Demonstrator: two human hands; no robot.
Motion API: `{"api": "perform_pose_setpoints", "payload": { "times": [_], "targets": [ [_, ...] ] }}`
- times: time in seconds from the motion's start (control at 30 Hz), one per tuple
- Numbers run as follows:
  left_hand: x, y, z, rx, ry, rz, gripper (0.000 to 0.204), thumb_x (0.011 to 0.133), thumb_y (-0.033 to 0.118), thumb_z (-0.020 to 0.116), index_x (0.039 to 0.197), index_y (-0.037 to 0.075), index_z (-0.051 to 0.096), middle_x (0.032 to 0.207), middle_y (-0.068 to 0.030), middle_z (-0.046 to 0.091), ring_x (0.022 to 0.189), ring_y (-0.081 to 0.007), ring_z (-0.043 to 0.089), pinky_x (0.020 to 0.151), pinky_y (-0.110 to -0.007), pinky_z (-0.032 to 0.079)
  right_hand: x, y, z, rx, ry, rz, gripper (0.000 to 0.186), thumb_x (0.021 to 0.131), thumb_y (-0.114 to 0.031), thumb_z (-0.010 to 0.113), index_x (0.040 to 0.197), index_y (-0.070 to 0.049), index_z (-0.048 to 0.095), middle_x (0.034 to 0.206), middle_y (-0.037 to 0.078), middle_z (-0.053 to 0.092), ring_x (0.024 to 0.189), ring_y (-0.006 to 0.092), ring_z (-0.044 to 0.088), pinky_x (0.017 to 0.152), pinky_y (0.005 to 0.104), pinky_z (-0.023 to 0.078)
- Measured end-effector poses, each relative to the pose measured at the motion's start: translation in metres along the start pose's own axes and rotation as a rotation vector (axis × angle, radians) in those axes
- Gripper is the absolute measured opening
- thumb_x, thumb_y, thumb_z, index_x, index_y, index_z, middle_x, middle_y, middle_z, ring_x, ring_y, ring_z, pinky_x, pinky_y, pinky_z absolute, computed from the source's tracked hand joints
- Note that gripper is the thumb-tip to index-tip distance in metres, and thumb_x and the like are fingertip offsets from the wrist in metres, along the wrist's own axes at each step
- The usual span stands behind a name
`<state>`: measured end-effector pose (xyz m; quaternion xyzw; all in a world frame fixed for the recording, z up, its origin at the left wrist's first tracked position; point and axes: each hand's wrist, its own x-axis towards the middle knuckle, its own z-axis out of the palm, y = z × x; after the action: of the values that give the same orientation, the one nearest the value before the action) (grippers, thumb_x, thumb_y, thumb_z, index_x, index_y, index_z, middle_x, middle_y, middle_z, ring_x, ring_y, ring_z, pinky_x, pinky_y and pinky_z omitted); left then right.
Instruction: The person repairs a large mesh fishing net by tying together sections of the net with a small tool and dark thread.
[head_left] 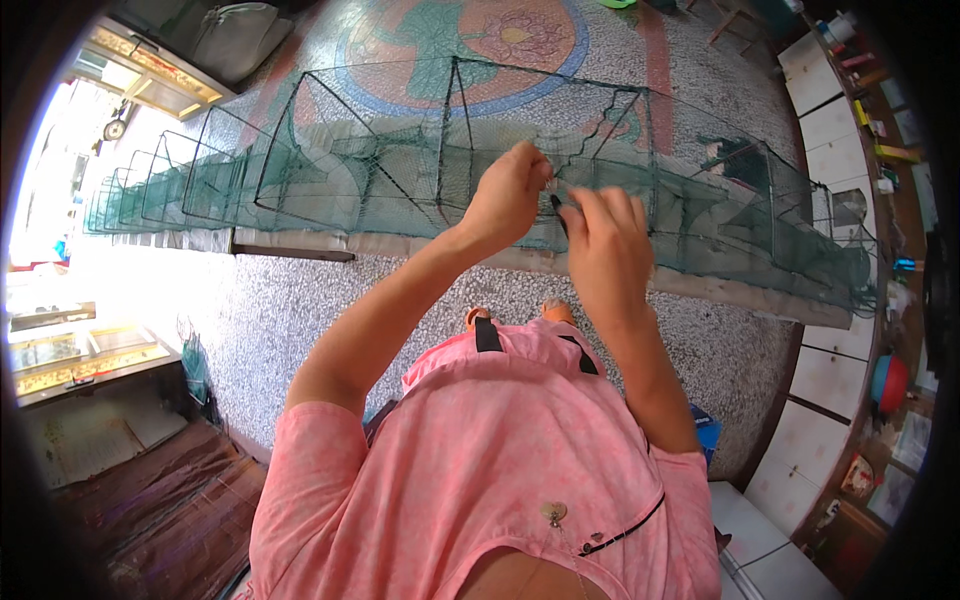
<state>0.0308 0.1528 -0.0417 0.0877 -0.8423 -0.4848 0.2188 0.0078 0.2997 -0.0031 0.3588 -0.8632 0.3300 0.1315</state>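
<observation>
A long green mesh net trap, stretched over dark square wire frames, runs from left to right in front of me. My left hand is raised over its middle, fingers pinched together at the mesh. Whatever lies between those fingertips is too small to make out. Close beside it, on the right, my right hand has its fingers bent around a slim, dark, pointed tool. The tool's kind does not show clearly. A dark wavy cord hangs from a frame just beyond my hands.
Under the net is a long low pale board. Beyond lies a mosaic floor with a round coloured design. White cabinets and a cluttered shelf line the right. At lower left is a brown-covered surface; a blue box stands by my right side.
</observation>
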Motion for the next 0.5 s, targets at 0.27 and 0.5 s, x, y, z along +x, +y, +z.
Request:
{"api": "perform_pose_setpoints", "payload": {
  "times": [0.27,0.5],
  "targets": [
    [0.004,0.02,-0.02,-0.776,-0.101,-0.554,0.018,0.097,0.018,0.045,0.086,0.006,0.052,0.07,0.0,0.052,0.059,-0.0055,0.046,0.051,-0.019,0.035,0.034,0.017,0.007,0.335,-0.396,0.202,0.012,0.085,-0.021,0.061,0.088,-0.01,0.063,0.077,0.011,0.063,0.068,0.0334,0.061,0.058,0.0416,0.047],
    [0.011,0.013,-0.018,-0.445,-0.257,-0.193,0.013,0.091,0.014,0.051,0.09,0.002,0.053,0.077,-0.0011,0.054,0.068,-0.0107,0.052,0.056,-0.026,0.043,0.057,-0.028,-0.016,0.509,0.041,-0.359,0.01,0.086,-0.013,0.063,0.086,-0.003,0.059,0.078,0.009,0.062,0.067,0.0235,0.061,0.059,0.0309,0.047]
  ]
}}
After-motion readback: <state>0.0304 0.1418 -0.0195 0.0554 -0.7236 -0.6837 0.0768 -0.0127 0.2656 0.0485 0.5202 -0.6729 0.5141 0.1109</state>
